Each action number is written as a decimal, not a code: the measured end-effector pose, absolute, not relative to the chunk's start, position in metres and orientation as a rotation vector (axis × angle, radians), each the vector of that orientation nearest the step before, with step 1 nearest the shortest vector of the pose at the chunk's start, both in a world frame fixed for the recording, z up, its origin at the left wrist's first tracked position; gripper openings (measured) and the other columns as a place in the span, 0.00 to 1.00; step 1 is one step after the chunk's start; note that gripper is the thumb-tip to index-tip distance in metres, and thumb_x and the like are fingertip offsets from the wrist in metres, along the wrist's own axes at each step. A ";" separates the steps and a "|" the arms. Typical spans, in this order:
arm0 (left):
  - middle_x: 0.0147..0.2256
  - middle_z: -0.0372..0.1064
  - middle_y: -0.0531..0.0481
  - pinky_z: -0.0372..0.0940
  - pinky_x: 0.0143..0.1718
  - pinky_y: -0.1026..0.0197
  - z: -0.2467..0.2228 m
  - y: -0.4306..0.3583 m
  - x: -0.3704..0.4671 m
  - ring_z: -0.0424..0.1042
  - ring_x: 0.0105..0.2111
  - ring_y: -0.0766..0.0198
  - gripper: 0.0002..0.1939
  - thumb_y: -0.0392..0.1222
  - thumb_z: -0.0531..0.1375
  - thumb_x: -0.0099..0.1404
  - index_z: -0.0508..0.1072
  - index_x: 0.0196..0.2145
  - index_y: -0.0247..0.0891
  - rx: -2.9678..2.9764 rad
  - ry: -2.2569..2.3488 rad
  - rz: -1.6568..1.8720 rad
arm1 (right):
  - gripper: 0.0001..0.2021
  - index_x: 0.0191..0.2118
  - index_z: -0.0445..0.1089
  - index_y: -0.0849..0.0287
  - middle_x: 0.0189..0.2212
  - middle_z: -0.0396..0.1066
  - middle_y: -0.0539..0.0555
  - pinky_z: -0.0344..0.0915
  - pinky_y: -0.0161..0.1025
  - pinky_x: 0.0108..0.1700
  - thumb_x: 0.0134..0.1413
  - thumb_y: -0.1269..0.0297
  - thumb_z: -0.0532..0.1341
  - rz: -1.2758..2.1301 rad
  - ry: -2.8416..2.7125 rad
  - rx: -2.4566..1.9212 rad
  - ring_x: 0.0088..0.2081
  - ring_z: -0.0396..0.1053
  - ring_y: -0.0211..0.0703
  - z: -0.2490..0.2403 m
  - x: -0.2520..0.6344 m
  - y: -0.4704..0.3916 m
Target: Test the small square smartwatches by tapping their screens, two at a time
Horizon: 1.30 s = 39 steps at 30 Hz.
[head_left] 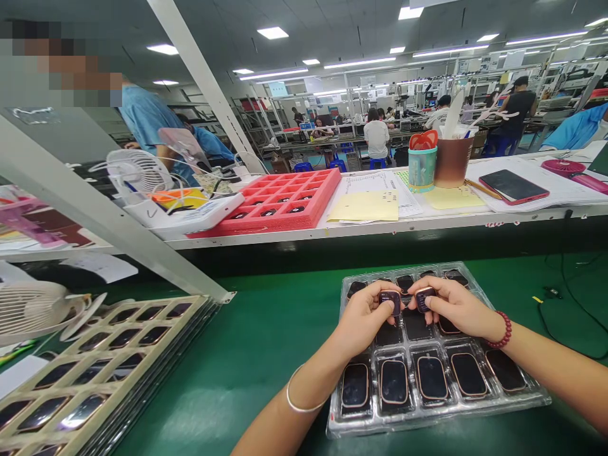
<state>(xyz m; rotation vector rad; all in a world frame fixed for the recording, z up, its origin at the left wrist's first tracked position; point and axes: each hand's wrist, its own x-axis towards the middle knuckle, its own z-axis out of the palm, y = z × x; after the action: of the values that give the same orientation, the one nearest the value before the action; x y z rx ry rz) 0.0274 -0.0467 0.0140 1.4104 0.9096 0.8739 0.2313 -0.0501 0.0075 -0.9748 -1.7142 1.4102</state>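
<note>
A smartwatch (390, 301) with a gold rim and lit screen is pinched between the thumb and fingers of my left hand (365, 311). My right hand (453, 305) grips a second, similar smartwatch (424, 299), its screen also lit. Both are held close together above a clear plastic tray (413, 423). Dark-screened watches, such as the watch (432, 378) in the front row, lie in the tray's compartments. My hands and forearms hide parts of the tray's back and middle rows.
At left, a beige tray (164, 345) of watches tops a stack beside a white fan (33, 307). On the shelf above stand a red foam tray (323, 196), a teal cup (422, 168) and a phone (513, 185). A black cable (565, 297) lies right. People work beyond.
</note>
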 end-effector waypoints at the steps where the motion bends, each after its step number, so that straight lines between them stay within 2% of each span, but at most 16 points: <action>1: 0.32 0.71 0.47 0.65 0.29 0.63 0.014 -0.047 0.027 0.67 0.27 0.68 0.11 0.37 0.57 0.58 0.69 0.40 0.34 1.412 0.912 0.871 | 0.11 0.45 0.66 0.61 0.34 0.71 0.54 0.67 0.35 0.28 0.55 0.68 0.55 1.410 -1.715 -0.976 0.24 0.67 0.34 0.008 0.231 -0.050; 11: 0.32 0.71 0.47 0.65 0.30 0.63 0.013 -0.046 0.027 0.67 0.26 0.68 0.11 0.36 0.56 0.58 0.68 0.40 0.33 1.422 0.915 0.867 | 0.11 0.45 0.66 0.61 0.35 0.71 0.54 0.67 0.35 0.30 0.56 0.70 0.53 1.399 -1.732 -0.961 0.24 0.67 0.34 0.006 0.232 -0.050; 13: 0.33 0.70 0.47 0.65 0.31 0.63 0.013 -0.046 0.027 0.67 0.26 0.68 0.12 0.34 0.56 0.57 0.68 0.40 0.33 1.430 0.920 0.881 | 0.13 0.47 0.64 0.60 0.37 0.70 0.55 0.68 0.35 0.30 0.55 0.71 0.54 1.394 -1.726 -0.960 0.27 0.68 0.35 0.005 0.233 -0.049; 17: 0.36 0.70 0.47 0.66 0.36 0.62 0.011 -0.045 0.028 0.69 0.34 0.65 0.17 0.30 0.57 0.53 0.67 0.42 0.34 1.447 0.940 0.926 | 0.19 0.52 0.60 0.57 0.45 0.68 0.57 0.68 0.36 0.32 0.53 0.73 0.54 1.367 -1.709 -0.953 0.34 0.70 0.38 0.002 0.233 -0.048; 21: 0.34 0.69 0.47 0.65 0.33 0.62 0.009 -0.044 0.026 0.68 0.32 0.65 0.14 0.33 0.57 0.55 0.67 0.41 0.34 1.456 0.937 0.933 | 0.20 0.52 0.62 0.57 0.44 0.67 0.56 0.69 0.37 0.36 0.53 0.76 0.52 1.328 -1.812 -0.913 0.33 0.70 0.37 0.002 0.232 -0.051; 24: 0.35 0.69 0.47 0.65 0.34 0.62 0.009 -0.044 0.026 0.68 0.34 0.64 0.14 0.32 0.58 0.54 0.67 0.41 0.35 1.458 0.925 0.966 | 0.21 0.52 0.63 0.56 0.45 0.66 0.55 0.69 0.38 0.40 0.52 0.78 0.53 1.326 -1.894 -0.838 0.36 0.70 0.38 0.004 0.231 -0.053; 28: 0.33 0.69 0.48 0.65 0.32 0.63 0.010 -0.045 0.026 0.68 0.32 0.65 0.13 0.33 0.57 0.54 0.67 0.40 0.34 1.447 0.908 0.952 | 0.20 0.51 0.63 0.57 0.43 0.67 0.55 0.70 0.36 0.35 0.53 0.77 0.51 1.333 -1.843 -0.882 0.32 0.70 0.36 0.003 0.232 -0.052; 33: 0.33 0.69 0.48 0.65 0.32 0.63 0.010 -0.045 0.026 0.68 0.32 0.65 0.14 0.32 0.57 0.54 0.67 0.40 0.34 1.441 0.903 0.945 | 0.19 0.51 0.62 0.58 0.44 0.67 0.56 0.69 0.37 0.36 0.52 0.76 0.53 1.339 -1.803 -0.908 0.33 0.71 0.37 0.001 0.232 -0.050; 39: 0.37 0.70 0.47 0.64 0.38 0.62 0.012 -0.046 0.026 0.69 0.38 0.62 0.19 0.30 0.57 0.52 0.66 0.43 0.36 1.489 0.960 0.932 | 0.20 0.51 0.62 0.57 0.45 0.67 0.56 0.69 0.38 0.37 0.51 0.77 0.53 1.351 -1.787 -0.915 0.33 0.71 0.37 0.001 0.232 -0.051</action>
<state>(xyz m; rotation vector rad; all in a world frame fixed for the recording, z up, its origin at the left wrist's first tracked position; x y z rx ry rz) 0.0262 -0.0458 0.0116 1.4887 0.9604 0.9324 0.2324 -0.0506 0.0014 -0.9146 -1.7868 1.3512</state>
